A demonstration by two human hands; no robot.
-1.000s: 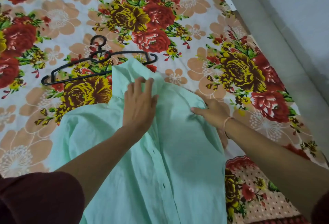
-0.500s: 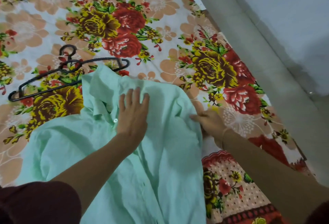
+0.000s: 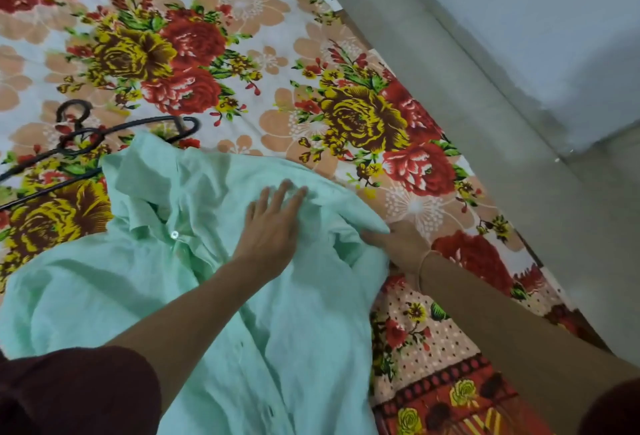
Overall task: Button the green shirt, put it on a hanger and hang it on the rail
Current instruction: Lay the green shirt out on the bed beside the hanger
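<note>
On the flowered bed sheet [image 3: 242, 64], printed with red and yellow roses, the thin mint-green cotton shirt [image 3: 214, 296] lies spread out with its collar toward the far side. Since a second ago the left hand [image 3: 273, 230] has slid from the collar area to the right shoulder of the shirt, and it now lies flat there with its fingers stretched, gripping nothing. The right hand [image 3: 398, 244] stays at the shoulder edge of the shirt and its fingers are closed on a fold of the cloth. I judge that the person is smoothing and straightening the shirt. One white button [image 3: 174, 234] shows below the collar, but I cannot tell if the front is fully buttoned. The cloth looks soft, light and much wrinkled, and it bunches up near the right hand. The black thin plastic hanger [image 3: 104, 138], with a curved hook, lies on the sheet just beyond the collar, still unused. No rail is visible.
</note>
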